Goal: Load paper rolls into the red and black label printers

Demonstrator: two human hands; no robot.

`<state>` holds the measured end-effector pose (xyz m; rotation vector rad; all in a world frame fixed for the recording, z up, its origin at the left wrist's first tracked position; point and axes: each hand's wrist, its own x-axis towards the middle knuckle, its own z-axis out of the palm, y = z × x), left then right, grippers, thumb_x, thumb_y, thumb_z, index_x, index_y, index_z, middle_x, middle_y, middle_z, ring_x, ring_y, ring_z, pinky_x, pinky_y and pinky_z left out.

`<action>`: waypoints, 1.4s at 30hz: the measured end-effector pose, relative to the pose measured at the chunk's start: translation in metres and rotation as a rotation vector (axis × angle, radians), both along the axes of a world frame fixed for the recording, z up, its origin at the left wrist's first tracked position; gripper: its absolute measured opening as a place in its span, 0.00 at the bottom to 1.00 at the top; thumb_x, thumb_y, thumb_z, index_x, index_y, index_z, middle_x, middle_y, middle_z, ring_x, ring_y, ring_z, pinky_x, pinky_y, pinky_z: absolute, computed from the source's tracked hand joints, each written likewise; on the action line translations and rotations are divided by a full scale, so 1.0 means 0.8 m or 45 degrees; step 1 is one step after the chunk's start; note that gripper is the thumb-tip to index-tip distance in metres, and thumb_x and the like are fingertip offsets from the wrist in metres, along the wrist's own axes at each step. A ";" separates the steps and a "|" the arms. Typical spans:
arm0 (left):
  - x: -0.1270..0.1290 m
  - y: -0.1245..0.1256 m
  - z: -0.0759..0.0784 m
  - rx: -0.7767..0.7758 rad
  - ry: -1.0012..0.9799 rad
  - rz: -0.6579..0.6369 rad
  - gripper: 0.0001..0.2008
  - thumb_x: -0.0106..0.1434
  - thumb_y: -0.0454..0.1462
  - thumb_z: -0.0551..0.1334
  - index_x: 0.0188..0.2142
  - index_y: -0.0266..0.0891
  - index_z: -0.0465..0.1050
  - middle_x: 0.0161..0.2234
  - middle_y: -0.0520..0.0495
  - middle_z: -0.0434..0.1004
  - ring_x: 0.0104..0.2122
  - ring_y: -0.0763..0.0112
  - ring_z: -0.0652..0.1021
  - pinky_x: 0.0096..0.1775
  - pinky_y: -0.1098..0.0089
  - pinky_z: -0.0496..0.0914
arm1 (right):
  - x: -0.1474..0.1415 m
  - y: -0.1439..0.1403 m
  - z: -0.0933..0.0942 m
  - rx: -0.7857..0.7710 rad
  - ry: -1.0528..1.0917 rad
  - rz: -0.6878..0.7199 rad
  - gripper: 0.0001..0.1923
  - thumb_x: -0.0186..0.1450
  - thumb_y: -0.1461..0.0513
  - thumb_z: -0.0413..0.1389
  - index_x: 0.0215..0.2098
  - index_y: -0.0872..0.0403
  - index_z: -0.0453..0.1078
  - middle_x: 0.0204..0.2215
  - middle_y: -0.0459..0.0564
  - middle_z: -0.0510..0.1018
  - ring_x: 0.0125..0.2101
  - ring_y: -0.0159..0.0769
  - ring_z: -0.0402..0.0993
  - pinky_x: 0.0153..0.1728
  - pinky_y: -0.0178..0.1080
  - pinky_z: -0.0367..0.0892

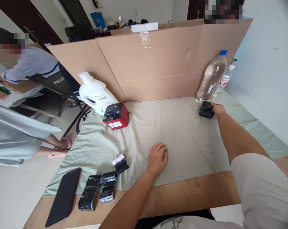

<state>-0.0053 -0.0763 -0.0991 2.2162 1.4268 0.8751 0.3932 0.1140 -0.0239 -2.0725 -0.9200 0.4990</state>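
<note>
My left hand (157, 159) rests on the cloth with its fingers curled over a small grey object (166, 147). Most of that object is hidden under the palm and fingers, so its kind is unclear. My right hand (218, 111) reaches far out to the right and grips the side of a small black object (206, 110) with rounded edges. This black object sits on the cloth, just in front of a large clear bottle (212, 78) with a blue cap. Behind the large bottle stands a smaller clear bottle (224, 81) with a white cap.
A cardboard panel (155, 66) borders the cloth (179, 133) at the back. On the left are a white jug (97, 95), a red-and-black box-shaped device (116, 116), a small roll with a black strip (121, 163), dark crumpled strips (89, 192) and a black flat slab (64, 197). Other people are beyond.
</note>
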 end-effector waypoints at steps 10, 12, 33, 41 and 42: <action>-0.021 0.028 0.004 -0.276 -0.355 0.078 0.16 0.57 0.39 0.67 0.45 0.44 0.72 0.50 0.41 0.75 0.52 0.54 0.75 0.56 0.49 0.68 | -0.120 -0.028 -0.022 0.138 -0.637 0.408 0.30 0.66 0.59 0.54 0.62 0.67 0.61 0.65 0.72 0.59 0.68 0.54 0.46 0.67 0.52 0.40; -0.054 0.060 0.028 -0.175 -0.457 0.337 0.23 0.55 0.43 0.69 0.49 0.43 0.69 0.51 0.39 0.73 0.54 0.52 0.73 0.58 0.48 0.65 | -0.166 -0.044 -0.043 0.209 -0.714 0.683 0.30 0.65 0.58 0.53 0.61 0.66 0.63 0.64 0.70 0.62 0.67 0.55 0.49 0.67 0.55 0.43; -0.180 0.213 0.121 -0.269 0.051 1.438 0.49 0.50 0.50 0.71 0.65 0.41 0.49 0.62 0.31 0.52 0.62 0.43 0.63 0.61 0.52 0.58 | -0.274 -0.109 -0.121 0.207 -0.556 1.266 0.29 0.65 0.47 0.50 0.59 0.49 0.68 0.65 0.55 0.66 0.68 0.52 0.55 0.66 0.58 0.53; -0.100 0.098 0.110 0.117 -0.237 0.752 0.54 0.42 0.43 0.76 0.64 0.41 0.51 0.58 0.36 0.58 0.63 0.46 0.62 0.65 0.51 0.56 | -0.279 -0.223 -0.101 0.301 -0.346 1.893 0.27 0.64 0.48 0.56 0.59 0.45 0.70 0.65 0.51 0.66 0.68 0.48 0.56 0.68 0.57 0.49; -0.084 0.077 0.105 0.145 -0.294 0.650 0.55 0.41 0.42 0.77 0.65 0.42 0.52 0.58 0.36 0.59 0.63 0.45 0.61 0.65 0.50 0.56 | -0.278 -0.235 -0.099 0.314 -0.263 1.890 0.24 0.65 0.49 0.55 0.57 0.46 0.72 0.63 0.52 0.69 0.66 0.47 0.59 0.67 0.57 0.52</action>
